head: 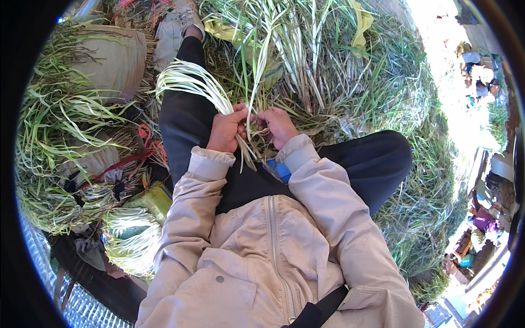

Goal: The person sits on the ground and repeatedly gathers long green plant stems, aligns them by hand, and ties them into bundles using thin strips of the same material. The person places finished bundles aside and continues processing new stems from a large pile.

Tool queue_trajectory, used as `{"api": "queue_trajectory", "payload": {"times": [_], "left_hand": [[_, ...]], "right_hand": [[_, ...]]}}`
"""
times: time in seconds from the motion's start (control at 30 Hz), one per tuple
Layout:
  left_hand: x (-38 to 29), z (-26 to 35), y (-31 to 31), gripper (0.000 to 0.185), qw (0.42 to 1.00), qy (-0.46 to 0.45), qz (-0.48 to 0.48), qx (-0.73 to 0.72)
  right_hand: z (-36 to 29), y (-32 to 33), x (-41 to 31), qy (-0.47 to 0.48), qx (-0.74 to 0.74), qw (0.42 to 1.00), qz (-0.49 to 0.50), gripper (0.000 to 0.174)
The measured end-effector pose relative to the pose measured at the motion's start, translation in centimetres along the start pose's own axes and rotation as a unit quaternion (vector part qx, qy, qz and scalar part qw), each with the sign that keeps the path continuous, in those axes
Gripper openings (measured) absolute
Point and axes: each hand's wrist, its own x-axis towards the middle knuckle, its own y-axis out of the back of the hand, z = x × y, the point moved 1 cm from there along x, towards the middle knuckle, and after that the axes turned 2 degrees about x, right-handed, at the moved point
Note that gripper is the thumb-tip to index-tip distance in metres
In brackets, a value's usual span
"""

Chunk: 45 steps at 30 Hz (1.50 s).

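My left hand (pixel 228 128) is closed around a bunch of pale, blanched stalks (pixel 201 84). Their thin white-yellow leaves fan to the upper left, and the lower ends hang below my fist. A longer green-and-white leafy stalk (pixel 260 67) rises upright between my two hands. Close beside it, my right hand (pixel 280 126) pinches withered leaf material (pixel 262 132) near that stalk's base. The fingertips of both hands nearly meet, so exactly what each one grips there is partly hidden. Loose uncleaned stalks (pixel 301 61) lie in a heap just beyond my hands.
Green leaf litter (pixel 410 110) covers the ground ahead and to the right. At left lie leafy bundles (pixel 61 131), a pale sack (pixel 112 61) and red ties (pixel 149 147). A bundle of pale stalks (pixel 133 242) lies by my left elbow. Something blue (pixel 279 170) shows at my lap.
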Motion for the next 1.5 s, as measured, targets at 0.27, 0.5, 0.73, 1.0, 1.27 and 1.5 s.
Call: {"api": "queue_trajectory", "payload": {"times": [0.27,0.5,0.73,1.0,1.27,1.5], "left_hand": [[0.2,0.4,-0.3,0.010,1.000,0.000,-0.013,-0.020],[0.1,0.9,-0.5,0.006,0.999,-0.017,-0.031,0.029],[-0.9,1.1,-1.1,0.015,0.985,-0.092,0.000,0.148],[-2.4,1.2,-2.1,0.014,0.969,-0.142,0.018,0.200],[-3.4,4.0,0.9,0.013,0.995,-0.065,-0.052,-0.050],[-3.4,8.9,4.7,0.014,0.957,-0.097,-0.166,-0.216]], "right_hand": [[-1.2,-1.4,1.5,0.003,0.085,0.996,-0.010,0.010],[-1.9,-1.9,1.4,0.021,0.083,0.994,-0.074,0.017],[-1.2,-1.3,-1.2,0.215,-0.211,0.950,0.079,0.018],[-2.0,-2.1,-4.8,0.259,-0.452,0.843,0.138,0.034],[-4.1,-1.4,-10.8,0.290,-0.483,0.826,0.032,0.028],[-11.0,6.6,-17.0,0.292,-0.477,0.825,0.084,0.019]]}}
